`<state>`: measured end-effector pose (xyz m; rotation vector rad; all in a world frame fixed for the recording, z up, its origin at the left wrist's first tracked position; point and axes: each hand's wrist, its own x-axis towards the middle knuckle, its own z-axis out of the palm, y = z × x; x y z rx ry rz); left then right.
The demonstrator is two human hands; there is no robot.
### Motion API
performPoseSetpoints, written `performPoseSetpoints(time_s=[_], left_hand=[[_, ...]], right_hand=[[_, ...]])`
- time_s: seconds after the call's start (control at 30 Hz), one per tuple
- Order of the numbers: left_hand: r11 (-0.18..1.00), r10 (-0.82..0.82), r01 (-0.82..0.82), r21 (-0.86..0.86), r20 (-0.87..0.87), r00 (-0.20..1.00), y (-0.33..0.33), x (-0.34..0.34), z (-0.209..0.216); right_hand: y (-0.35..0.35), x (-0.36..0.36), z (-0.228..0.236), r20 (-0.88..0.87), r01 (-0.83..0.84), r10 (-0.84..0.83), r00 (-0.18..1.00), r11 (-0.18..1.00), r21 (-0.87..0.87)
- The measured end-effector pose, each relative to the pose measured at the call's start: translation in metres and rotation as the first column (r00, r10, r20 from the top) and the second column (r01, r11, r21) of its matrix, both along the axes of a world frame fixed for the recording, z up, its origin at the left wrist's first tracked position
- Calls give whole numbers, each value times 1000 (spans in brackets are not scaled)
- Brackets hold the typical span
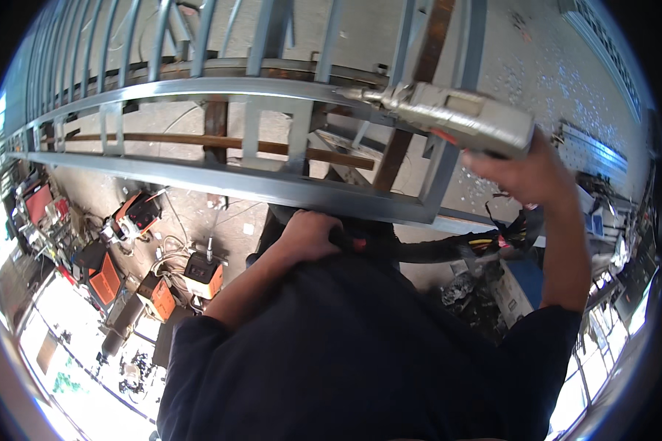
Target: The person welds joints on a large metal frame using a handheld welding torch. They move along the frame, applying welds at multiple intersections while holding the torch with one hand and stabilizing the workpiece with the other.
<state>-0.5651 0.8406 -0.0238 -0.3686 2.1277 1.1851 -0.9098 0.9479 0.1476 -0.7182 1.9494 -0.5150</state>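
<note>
My right hand is closed round the rear of a silver, boxy handheld welding gun with a red trigger. Its narrow nozzle points left and meets or nearly meets the upper rail of a grey steel frame; whether they touch I cannot tell. Close to my body, my left hand grips a black sleeved cable bundle just below the frame's near rail. The bundle runs right, where coloured wires show through the sleeve. My left fingertips are partly hidden.
Evenly spaced steel bars extend from the frame's far side. A rusty bar lies beneath it. Orange-and-black machines with coiled cables stand on the floor at left. Shiny debris and a blue-topped box lie at right.
</note>
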Motion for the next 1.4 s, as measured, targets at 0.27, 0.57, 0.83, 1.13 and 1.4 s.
performPoseSetpoints(time_s=[0.27, 0.57, 0.83, 1.13, 1.4], left_hand=[[980, -27, 32, -199, 27, 999, -23, 101, -52], [985, -53, 38, -168, -91, 994, -26, 129, -68], [986, -69, 49, -162, -116, 991, -29, 139, -75], [990, -82, 70, -119, -97, 992, -34, 129, -72], [989, -109, 104, -105, -45, 993, -36, 124, -67]], right_hand=[[-38, 120, -38, -196, -211, 148, 969, 910, -357], [-68, 183, -77, -535, -406, 241, 810, 888, -215], [-73, 197, -92, -668, -452, 235, 706, 876, -170], [-75, 211, -100, -739, -480, 226, 634, 865, -147], [-75, 210, -95, -715, -449, 240, 656, 886, -115]])
